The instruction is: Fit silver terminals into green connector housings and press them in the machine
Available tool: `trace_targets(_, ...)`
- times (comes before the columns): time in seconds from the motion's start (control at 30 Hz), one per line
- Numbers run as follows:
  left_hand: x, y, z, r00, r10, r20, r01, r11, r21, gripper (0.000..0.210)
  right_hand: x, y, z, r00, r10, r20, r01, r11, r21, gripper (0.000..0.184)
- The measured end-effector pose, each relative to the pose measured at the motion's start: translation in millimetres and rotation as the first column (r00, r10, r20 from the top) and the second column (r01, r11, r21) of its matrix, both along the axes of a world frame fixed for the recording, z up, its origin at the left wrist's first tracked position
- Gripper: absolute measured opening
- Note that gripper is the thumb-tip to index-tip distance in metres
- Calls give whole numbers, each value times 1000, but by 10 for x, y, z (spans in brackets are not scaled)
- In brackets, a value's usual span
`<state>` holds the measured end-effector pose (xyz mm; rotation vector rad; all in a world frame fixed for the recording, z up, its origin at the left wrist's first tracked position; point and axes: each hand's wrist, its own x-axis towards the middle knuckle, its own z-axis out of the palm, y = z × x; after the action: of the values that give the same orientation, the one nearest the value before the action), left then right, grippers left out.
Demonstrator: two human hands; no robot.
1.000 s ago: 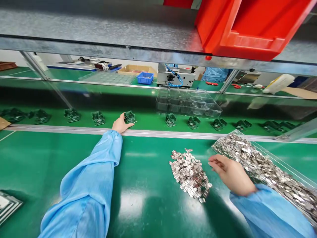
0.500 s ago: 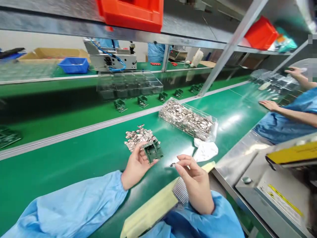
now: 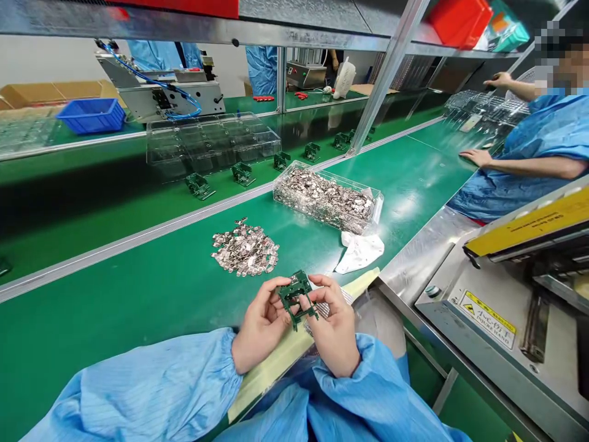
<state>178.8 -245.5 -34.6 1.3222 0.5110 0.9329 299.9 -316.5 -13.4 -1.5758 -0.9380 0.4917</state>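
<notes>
My left hand [image 3: 260,322] and my right hand [image 3: 334,325] together grip a small green circuit board [image 3: 297,296] just above the near edge of the green bench [image 3: 138,288]. Whether the right fingers still pinch a small metal piece against the board cannot be told. A loose pile of small silver metal clips [image 3: 245,251] lies on the bench beyond my hands. To its right stands a clear box [image 3: 326,197] filled with the same clips.
Several green boards [image 3: 199,185] ride the conveyor belt behind a metal rail, beside stacked clear trays [image 3: 209,142]. A white cloth [image 3: 359,253] lies by the box. A grey machine with a yellow bar [image 3: 515,276] stands at right. A co-worker's arm [image 3: 519,166] rests on the bench further right.
My left hand took a board off the conveyor and brought it near. My right hand picked a clip from the pile and now joins the left on the board. The view swung right.
</notes>
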Motion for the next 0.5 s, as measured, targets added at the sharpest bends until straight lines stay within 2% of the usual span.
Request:
trace_targets(0.13, -2, 14, -23, 998, 37, -42, -36, 999, 23, 28, -34, 2, -52, 999, 28, -47, -27, 999, 27, 13)
trace_targets(0.33, 2, 2, -10, 990, 73, -122, -74, 997, -3, 29, -49, 15, -67, 937, 41, -347, -46, 999, -6, 20)
trace_targets(0.5, -1, -24, 10, 983, 98, -154, -97, 995, 12, 27, -47, 29, -67, 907, 17, -420, -6, 1000, 28, 20)
